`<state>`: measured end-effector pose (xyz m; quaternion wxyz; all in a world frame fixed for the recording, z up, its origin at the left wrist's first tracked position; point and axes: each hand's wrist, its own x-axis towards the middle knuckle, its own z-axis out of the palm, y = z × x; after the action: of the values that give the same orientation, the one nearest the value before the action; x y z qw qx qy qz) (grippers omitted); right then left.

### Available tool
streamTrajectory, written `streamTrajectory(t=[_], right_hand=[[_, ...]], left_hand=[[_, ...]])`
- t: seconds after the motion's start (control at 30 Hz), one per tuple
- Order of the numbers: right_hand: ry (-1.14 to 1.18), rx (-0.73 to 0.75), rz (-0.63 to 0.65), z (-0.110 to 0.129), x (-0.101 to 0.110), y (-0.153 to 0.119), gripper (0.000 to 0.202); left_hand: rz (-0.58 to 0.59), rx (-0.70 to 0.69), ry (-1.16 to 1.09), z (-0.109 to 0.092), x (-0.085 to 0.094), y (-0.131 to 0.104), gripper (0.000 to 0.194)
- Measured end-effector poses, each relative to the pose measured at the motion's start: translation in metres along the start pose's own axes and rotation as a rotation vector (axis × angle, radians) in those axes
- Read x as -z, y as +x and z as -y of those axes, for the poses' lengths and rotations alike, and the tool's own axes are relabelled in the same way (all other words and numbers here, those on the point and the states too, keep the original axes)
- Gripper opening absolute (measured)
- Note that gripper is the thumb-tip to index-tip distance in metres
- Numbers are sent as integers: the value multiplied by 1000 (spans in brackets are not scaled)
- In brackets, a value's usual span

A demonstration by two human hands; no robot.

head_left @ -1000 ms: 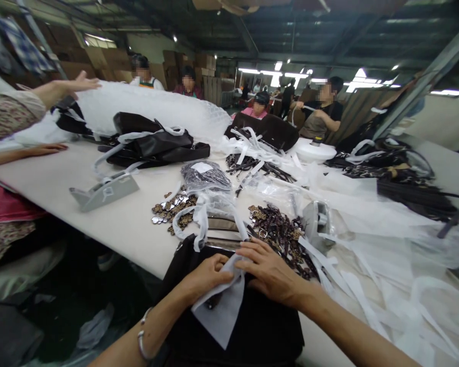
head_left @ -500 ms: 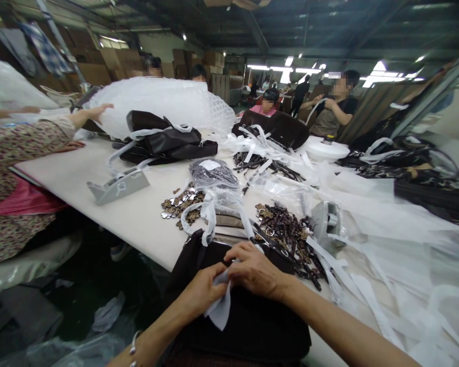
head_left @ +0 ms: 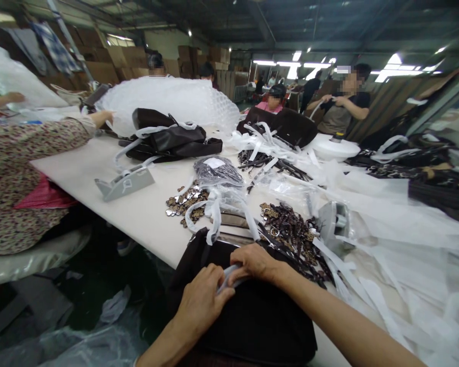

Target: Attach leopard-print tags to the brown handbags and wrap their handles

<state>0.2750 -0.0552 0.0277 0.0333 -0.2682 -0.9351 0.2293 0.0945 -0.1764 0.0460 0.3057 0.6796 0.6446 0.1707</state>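
A dark brown handbag [head_left: 260,321] lies in front of me against the table's near edge, its open top showing a beige lining. White wrapping covers its raised handles [head_left: 214,219]. Over the bag's front, my left hand [head_left: 202,300] is closed on a strip of white tissue paper [head_left: 225,279]. My right hand [head_left: 252,265] pinches the same paper from the other side, its fingers curled. Most of the paper is hidden by my fingers. To the right of the bag lie dark beaded straps with metal rings [head_left: 290,234].
A grey tape dispenser [head_left: 126,182] stands left on the white table [head_left: 80,165], another [head_left: 332,224] at right. Metal charms [head_left: 187,201], a bag of dark parts [head_left: 218,171] and wrapped handbags [head_left: 172,140] lie beyond. A co-worker in a floral top [head_left: 26,168] is at left.
The tissue's loose lower end no longer hangs over the bag; it is gathered between my hands. My left hand has turned over it. The co-worker's arm at left has shifted.
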Motion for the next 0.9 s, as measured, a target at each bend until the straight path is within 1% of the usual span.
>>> streamTrajectory(t=[0.03, 0.17, 0.23, 0.33, 0.37, 0.4, 0.43, 0.47, 0.5, 0.53, 0.57, 0.6, 0.63, 0.67, 0.7, 0.77, 0.8, 0.83, 0.9], right_hand=[[30, -33, -15, -1, 0, 0, 46], [109, -133, -69, 1, 4, 2, 55], [106, -141, -80, 4, 7, 2, 56], [44, -137, -89, 11, 8, 1, 58], [19, -131, -87, 13, 7, 1, 59], [1, -119, -86, 15, 7, 1, 58], [-6, -102, -94, 17, 7, 0, 57], [5, -79, -115, 18, 8, -1, 56], [35, -57, -157, 18, 11, -3, 53], [84, -46, -224, 17, 17, -7, 48], [143, -56, -315, 14, 25, -13, 43], [201, -96, -430, 9, 35, -21, 39], [252, -168, -554, 2, 46, -32, 35], [291, -271, -683, -8, 58, -46, 33], [308, -400, -810, -21, 71, -63, 33], [315, -686, -1007, -51, 93, -106, 35], [289, -853, -1092, -66, 101, -129, 36], [257, -959, -1148, -81, 107, -152, 36], [213, -1117, -1204, -105, 112, -192, 29]], left_hand=[[-7, -8, -29, 2, -1, 1, 18], [9, 6, -255, 9, -2, 4, 30], [-11, 53, -338, 13, -5, 6, 30], [-89, 117, -450, 20, -12, 8, 25], [-89, 127, -511, 22, -14, 9, 25], [-63, 134, -579, 23, -16, 10, 32], [-9, 134, -640, 24, -16, 11, 42], [64, 133, -683, 24, -15, 12, 50], [141, 134, -700, 23, -13, 12, 52], [210, 135, -691, 22, -10, 12, 51], [260, 134, -669, 20, -7, 13, 47], [292, 129, -649, 18, -4, 13, 43], [310, 121, -640, 17, -2, 13, 42], [317, 108, -648, 16, 0, 14, 43], [321, 86, -672, 17, 0, 14, 45], [350, 51, -736, 22, -3, 15, 51], [373, 46, -768, 25, -7, 16, 53], [393, 48, -797, 29, -11, 16, 56], [411, 67, -845, 38, -20, 18, 61]])
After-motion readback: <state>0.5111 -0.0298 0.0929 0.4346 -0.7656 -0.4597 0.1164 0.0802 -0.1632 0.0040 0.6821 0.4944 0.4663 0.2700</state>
